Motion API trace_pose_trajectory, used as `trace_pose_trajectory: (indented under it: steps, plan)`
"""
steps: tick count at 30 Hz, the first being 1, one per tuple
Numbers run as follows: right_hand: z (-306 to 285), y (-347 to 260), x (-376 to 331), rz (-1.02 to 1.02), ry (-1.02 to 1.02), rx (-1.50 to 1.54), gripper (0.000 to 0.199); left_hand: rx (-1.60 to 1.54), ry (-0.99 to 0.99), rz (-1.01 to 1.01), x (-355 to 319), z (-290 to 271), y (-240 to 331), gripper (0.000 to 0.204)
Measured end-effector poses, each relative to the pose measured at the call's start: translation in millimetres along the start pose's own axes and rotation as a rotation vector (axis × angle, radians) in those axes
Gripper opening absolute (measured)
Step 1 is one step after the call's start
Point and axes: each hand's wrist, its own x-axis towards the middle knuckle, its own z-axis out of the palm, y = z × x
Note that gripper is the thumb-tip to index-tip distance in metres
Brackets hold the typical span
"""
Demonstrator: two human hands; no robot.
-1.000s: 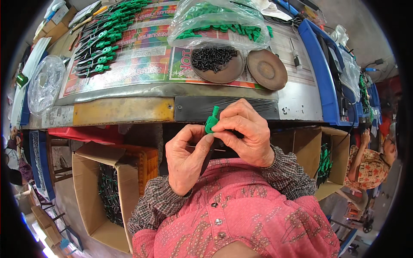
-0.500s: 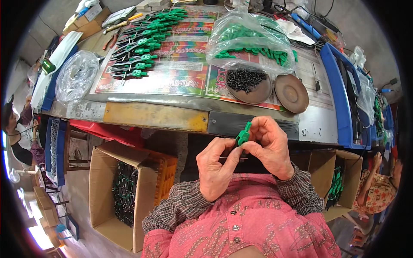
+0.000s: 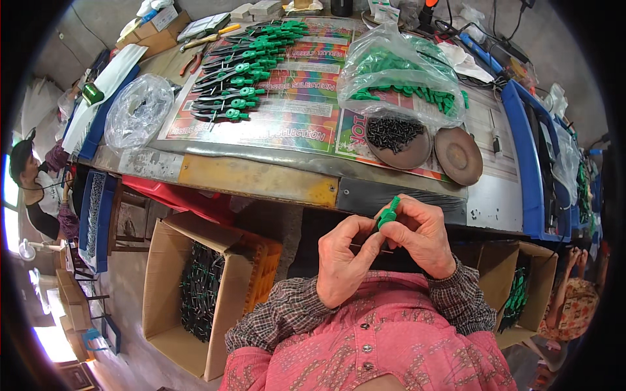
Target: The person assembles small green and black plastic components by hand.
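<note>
Just in front of the table edge, both my hands pinch a small green plastic part [image 3: 388, 215] with a ribbed stem pointing up and away. My left hand [image 3: 346, 256] closes thumb and fingers on its lower end. My right hand [image 3: 419, 236] grips it from the other side, thumb across the front. A thin dark strip shows between the hands below the part; the fingers hide the rest of it. Beyond, on the table, lie a brown dish [image 3: 407, 156] of small black pins [image 3: 391, 133] and a clear bag [image 3: 365, 55] of green parts [image 3: 437, 98].
Rows of black-and-green pieces [image 3: 244, 75] lie on the table's left half, near a plastic bundle [image 3: 138, 112]. A second brown dish [image 3: 458, 156] and a blue bin [image 3: 538, 221] stand right. Cardboard boxes [image 3: 228, 313] [image 3: 544, 267] flank me. Another person [image 3: 45, 189] sits far left.
The whole view has shifted, so the table and my hands appear farther right and lower. Both hands still hold the green part, and the right fingers now cover more of it.
</note>
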Motion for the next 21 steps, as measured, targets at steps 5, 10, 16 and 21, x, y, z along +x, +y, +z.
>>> trace_pose_trajectory:
  steps: [5,10,16,21]
  plan:
    - [7.4,1.2,-0.8,0.004,0.100,0.071,0.011,0.325,0.121,0.230,2.6,-1.0,8.8,0.031]
    - [14.6,-4.5,2.7,-0.033,0.109,0.063,0.013,0.564,0.172,0.431,5.7,-11.3,10.0,0.043]
    - [14.9,-18.9,6.3,-0.226,0.154,-0.222,0.018,0.691,0.256,0.462,22.9,-47.3,26.4,0.035]
    - [-11.7,-67.7,-8.3,-0.863,-0.180,-0.443,0.017,0.922,0.371,0.466,67.9,-119.1,21.8,0.028]
